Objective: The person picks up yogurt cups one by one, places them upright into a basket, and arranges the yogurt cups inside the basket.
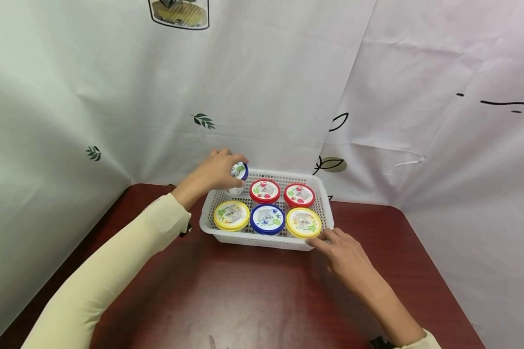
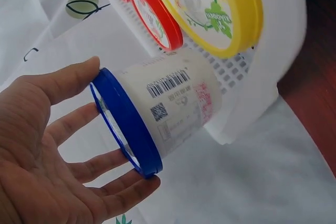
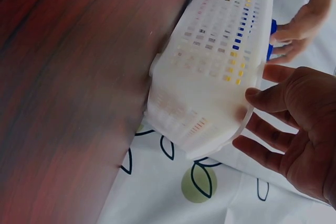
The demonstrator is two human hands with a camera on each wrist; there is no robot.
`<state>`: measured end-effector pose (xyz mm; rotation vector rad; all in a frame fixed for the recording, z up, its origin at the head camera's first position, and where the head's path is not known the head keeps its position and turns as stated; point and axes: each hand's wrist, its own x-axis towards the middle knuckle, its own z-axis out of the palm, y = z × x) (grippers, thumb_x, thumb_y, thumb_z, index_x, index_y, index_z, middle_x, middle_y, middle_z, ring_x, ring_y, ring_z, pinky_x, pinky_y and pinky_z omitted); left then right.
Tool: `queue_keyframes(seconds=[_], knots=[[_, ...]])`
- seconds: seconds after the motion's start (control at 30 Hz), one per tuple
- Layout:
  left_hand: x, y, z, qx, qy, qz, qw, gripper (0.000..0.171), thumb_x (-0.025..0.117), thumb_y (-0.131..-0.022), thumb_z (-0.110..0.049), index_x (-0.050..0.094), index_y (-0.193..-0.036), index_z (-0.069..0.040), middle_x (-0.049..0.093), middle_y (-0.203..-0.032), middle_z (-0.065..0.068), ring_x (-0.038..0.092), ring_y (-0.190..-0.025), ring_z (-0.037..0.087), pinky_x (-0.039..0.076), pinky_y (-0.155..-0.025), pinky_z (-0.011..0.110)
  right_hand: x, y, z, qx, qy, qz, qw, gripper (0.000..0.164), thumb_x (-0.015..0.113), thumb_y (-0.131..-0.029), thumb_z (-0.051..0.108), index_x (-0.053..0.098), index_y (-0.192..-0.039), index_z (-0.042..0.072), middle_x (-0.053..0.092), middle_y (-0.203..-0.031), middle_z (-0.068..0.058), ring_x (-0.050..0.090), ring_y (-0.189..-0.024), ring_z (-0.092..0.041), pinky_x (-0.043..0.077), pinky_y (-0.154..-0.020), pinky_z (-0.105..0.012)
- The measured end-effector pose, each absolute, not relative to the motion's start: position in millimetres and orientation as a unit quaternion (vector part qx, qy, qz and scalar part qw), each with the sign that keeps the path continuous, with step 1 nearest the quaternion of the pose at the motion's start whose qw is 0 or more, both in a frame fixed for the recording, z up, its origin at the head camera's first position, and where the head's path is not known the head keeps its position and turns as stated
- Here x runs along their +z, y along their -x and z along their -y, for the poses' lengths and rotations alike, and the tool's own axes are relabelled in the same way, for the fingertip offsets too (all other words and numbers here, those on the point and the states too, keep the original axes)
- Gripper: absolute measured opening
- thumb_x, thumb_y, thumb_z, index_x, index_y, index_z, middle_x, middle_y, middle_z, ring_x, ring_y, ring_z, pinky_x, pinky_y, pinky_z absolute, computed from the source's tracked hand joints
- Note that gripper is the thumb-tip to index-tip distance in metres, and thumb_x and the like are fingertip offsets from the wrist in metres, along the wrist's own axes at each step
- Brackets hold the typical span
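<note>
My left hand (image 1: pixel 220 170) grips a white plastic tub with a blue lid (image 1: pixel 239 170) by the lid's rim, at the back left corner of the white basket (image 1: pixel 262 240). In the left wrist view the thumb and fingers spread around the blue rim, and the tub's side (image 2: pixel 173 98) shows a barcode. My right hand (image 1: pixel 345 252) holds the basket's rim at the front right corner, its thumb (image 3: pixel 257 97) on the rim's edge. Inside the basket stand two red-lidded tubs behind, then yellow (image 1: pixel 232 215), blue (image 1: pixel 268 219) and yellow (image 1: pixel 303 222) lids in front.
The basket stands near the back edge of a dark red-brown table (image 1: pixel 253 300). White cloth (image 1: pixel 270 87) with leaf prints hangs behind and along the sides, close to the basket's back.
</note>
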<state>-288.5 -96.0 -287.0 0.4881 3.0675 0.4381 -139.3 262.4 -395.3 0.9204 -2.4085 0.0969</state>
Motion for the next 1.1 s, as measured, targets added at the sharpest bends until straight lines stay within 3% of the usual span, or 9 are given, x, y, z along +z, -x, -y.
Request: queue_keyframes(seconds=[0.73, 1.1], knots=[[-307, 306, 89, 0.135, -0.157, -0.977, 0.043, 0.069, 0.086, -0.098, -0.032, 0.061, -0.16, -0.016, 0.049, -0.168, 0.028, 0.042, -0.158, 0.054, 0.042, -0.126, 0.072, -396, 138, -263, 0.033, -0.338, 0.9, 0.273, 0.063, 0.082, -0.072, -0.015, 0.084, -0.12, 0.025, 0.075, -0.103, 0.0, 0.067, -0.092, -0.022, 0.057, -0.071, -0.038], [-311, 313, 84, 0.118, -0.166, -0.977, 0.059, 0.068, 0.086, -0.097, -0.028, 0.062, -0.16, -0.019, 0.05, -0.17, 0.025, 0.042, -0.16, 0.053, 0.041, -0.128, 0.069, -395, 137, -262, 0.025, -0.337, 0.902, 0.27, 0.063, 0.083, -0.072, -0.015, 0.083, -0.12, 0.025, 0.074, -0.103, 0.001, 0.066, -0.091, -0.021, 0.056, -0.071, -0.038]])
